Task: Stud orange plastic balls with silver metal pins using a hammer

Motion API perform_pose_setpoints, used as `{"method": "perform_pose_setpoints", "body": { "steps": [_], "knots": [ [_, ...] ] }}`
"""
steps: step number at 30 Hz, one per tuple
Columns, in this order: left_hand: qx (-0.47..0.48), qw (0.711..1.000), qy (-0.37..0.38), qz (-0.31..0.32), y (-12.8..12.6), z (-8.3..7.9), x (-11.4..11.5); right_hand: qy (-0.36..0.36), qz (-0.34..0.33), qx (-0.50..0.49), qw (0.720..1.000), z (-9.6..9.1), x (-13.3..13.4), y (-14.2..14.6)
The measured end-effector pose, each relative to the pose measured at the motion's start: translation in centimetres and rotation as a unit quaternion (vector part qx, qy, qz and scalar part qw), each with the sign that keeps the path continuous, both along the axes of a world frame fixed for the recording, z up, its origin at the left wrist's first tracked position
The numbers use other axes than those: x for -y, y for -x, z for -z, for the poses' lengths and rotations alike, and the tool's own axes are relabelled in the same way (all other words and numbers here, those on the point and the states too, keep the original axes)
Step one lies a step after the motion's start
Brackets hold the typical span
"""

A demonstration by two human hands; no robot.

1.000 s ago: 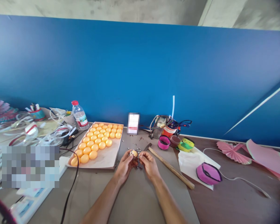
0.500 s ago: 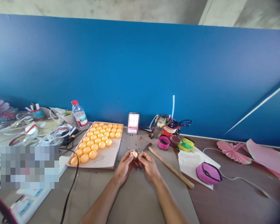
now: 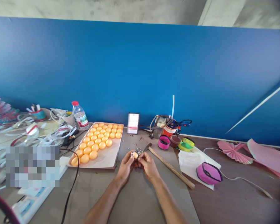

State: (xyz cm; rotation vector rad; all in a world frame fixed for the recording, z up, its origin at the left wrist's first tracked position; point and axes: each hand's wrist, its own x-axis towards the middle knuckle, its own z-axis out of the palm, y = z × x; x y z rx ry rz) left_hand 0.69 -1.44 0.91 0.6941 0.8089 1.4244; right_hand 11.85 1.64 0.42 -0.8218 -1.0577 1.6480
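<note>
Small orange ball (image 3: pixel 135 155) between both hands, mid-bench (image 3: pixel 133 199): left hand (image 3: pixel 124 165) fingers gripping it, right hand (image 3: pixel 149 165) fingers bent in at its right side, can't tell what they pinch. Silvery bits (image 3: pixel 139 150) just beyond, hammer (image 3: pixel 170 167) near right hand. Tray (image 3: pixel 109 157) of orange balls (image 3: pixel 93 155) left, red-capped bottle (image 3: pixel 80 116) by its far corner.

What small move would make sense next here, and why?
Perhaps steady the left hand and slightly adjust the right hand: the left seems to pinch the small orange piece, the right is close beside it, and shiny bits show just beyond.
</note>
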Motion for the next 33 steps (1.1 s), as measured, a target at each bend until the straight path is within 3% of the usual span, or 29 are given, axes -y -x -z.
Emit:
{"method": "perform_pose_setpoints", "body": {
  "steps": [8,12,14,16,18,20,23,25,28,33],
  "knots": [
    [-0.040,0.999,-0.007,0.014,0.0,0.5,0.0,0.019,0.024,0.036,0.999,0.6,0.1,0.2],
    [-0.003,1.000,-0.016,0.022,0.1,0.3,-0.1,0.020,0.012,0.004,1.000,0.4,0.0,0.4],
    [0.030,0.999,-0.017,0.025,0.4,0.2,-0.2,-0.008,0.029,0.024,0.999,0.3,-0.4,0.0],
    [0.059,0.998,-0.010,0.028,0.8,0.1,-0.4,-0.068,0.097,0.112,0.987,0.3,-1.0,-0.9],
    [0.081,0.996,0.002,0.029,1.1,0.1,-0.6,-0.148,0.215,0.257,0.930,0.5,-1.5,-2.0],
    [0.093,0.995,0.008,0.031,1.3,0.1,-0.6,-0.194,0.283,0.404,0.848,0.9,-1.9,-3.0],
    [0.097,0.995,0.011,0.034,1.4,0.1,-0.5,-0.200,0.291,0.591,0.725,1.3,-1.9,-3.7],
    [0.098,0.994,0.014,0.038,1.3,0.1,-0.4,-0.196,0.279,0.657,0.672,1.4,-1.7,-3.9],
    [0.101,0.994,0.014,0.037,1.2,0.0,-0.3,-0.170,0.275,0.704,0.633,1.4,-1.7,-4.1],
    [0.104,0.994,0.013,0.031,1.3,-0.1,-0.3,-0.160,0.275,0.715,0.623,2.3,-2.4,-5.0]
  ]
}}
